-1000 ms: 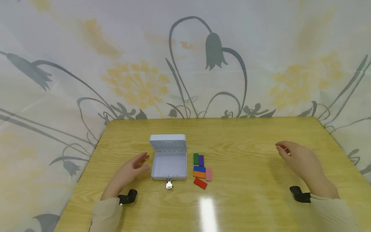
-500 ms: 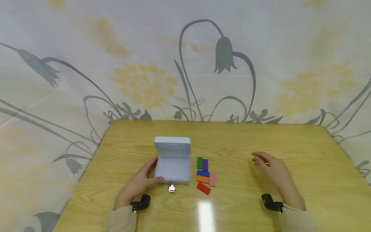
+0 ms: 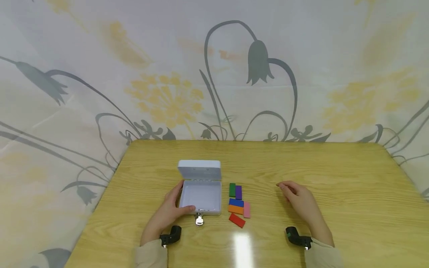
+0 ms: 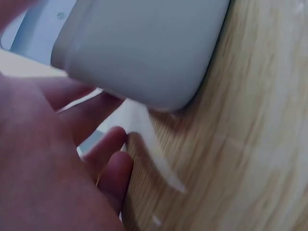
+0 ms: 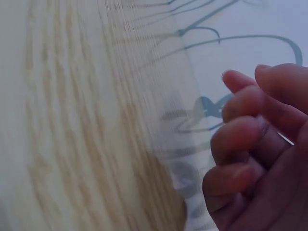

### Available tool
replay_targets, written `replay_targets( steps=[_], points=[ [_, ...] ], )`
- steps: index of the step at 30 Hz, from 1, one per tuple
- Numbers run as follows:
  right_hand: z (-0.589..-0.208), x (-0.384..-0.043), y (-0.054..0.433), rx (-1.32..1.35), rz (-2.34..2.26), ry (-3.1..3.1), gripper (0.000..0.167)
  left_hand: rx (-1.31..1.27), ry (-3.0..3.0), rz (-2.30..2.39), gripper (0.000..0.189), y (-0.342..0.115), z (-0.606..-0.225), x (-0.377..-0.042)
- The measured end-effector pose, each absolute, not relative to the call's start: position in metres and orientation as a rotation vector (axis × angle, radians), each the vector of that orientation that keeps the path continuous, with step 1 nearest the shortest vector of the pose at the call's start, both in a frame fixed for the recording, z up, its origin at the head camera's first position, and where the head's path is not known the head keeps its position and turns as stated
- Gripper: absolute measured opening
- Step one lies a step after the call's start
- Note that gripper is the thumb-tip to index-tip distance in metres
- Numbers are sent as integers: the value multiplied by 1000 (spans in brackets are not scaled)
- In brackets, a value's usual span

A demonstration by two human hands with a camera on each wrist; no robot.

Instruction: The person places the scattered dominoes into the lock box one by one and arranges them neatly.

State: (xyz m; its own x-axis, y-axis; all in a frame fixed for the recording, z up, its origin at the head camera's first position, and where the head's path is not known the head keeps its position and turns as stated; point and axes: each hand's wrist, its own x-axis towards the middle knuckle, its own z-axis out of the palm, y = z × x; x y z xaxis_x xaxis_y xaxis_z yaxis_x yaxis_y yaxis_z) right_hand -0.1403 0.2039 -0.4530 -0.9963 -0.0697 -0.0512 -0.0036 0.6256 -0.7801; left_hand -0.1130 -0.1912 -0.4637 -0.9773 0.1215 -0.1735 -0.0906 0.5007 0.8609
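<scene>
A white metal box (image 3: 212, 213) stands on the table with its lid (image 3: 199, 169) raised, and no item shows inside. Its left front corner is held by my left hand (image 3: 165, 214): the thumb lies over the front rim, the fingers along the left side. Up close in the left wrist view, the white box (image 4: 144, 53) has a rounded corner. A small metal key (image 3: 199, 220) hangs at the front lock. My right hand (image 3: 299, 201) hovers over the table, right of the blocks, fingers loosely curled around nothing.
Right of the box lie flat coloured blocks: green (image 3: 232, 190), purple (image 3: 238, 192), blue (image 3: 236, 203), orange (image 3: 236, 209), pink (image 3: 247, 210) and red (image 3: 237, 220). A flower-patterned cloth (image 3: 161, 48) hangs behind the wooden table (image 3: 352, 208).
My left hand has moved right onto the box and taken hold of its left front corner. The right hand has moved left toward the blocks. The head view has shifted slightly.
</scene>
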Motion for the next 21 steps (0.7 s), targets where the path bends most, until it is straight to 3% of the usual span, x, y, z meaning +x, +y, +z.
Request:
replay_targets(
  steps=[7, 16, 21],
  points=[
    [-454, -139, 196, -188, -1383, 2642, 33, 39, 2491, 1495, 99, -185, -461, -114],
    [-459, -139, 176, -297, -1373, 2545, 31, 136, 2567, 1354, 115, -187, -457, -115],
    [-462, -141, 171, -344, -1311, 2568, 33, 108, 2612, 1297, 113, -188, -457, -115]
  ],
)
